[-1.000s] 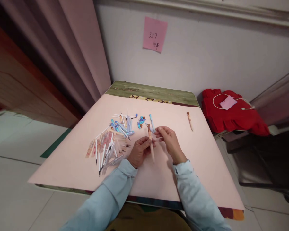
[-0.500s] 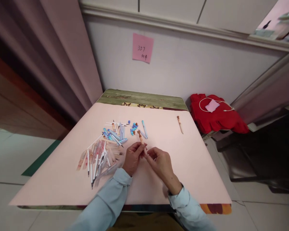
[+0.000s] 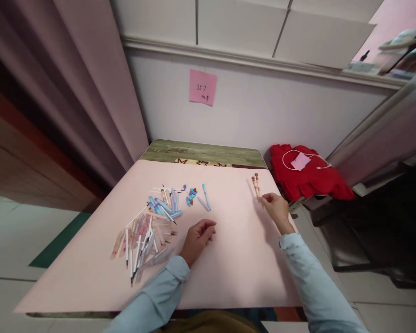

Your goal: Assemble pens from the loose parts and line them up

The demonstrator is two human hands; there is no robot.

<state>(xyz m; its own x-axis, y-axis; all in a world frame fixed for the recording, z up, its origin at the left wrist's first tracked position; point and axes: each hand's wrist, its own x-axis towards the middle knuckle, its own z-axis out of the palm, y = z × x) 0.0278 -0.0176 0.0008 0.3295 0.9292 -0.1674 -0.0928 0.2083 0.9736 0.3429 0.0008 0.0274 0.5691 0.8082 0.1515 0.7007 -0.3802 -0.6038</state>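
My right hand [image 3: 275, 208] reaches to the table's far right, fingers pinched on the lower end of a tan pen [image 3: 254, 186], which lies beside a second tan pen [image 3: 258, 183]. My left hand [image 3: 198, 238] rests near the middle of the pink table cover [image 3: 235, 259], fingers loosely curled with nothing in them. To its left lies a heap of pen parts [image 3: 147, 229]: white refills, clear tubes, blue barrels. Small blue caps [image 3: 192, 194] and two blue barrels [image 3: 205, 199] lie beyond it.
A red cloth [image 3: 307, 178] with a white cable and a pink slip lies on a seat to the right of the table. A pink note [image 3: 203, 87] sticks on the wall behind. Curtains hang at the left.
The tan pen held by both hands has gone with my right hand to the far right, next to the other tan pen. My left hand has let go and rests curled.
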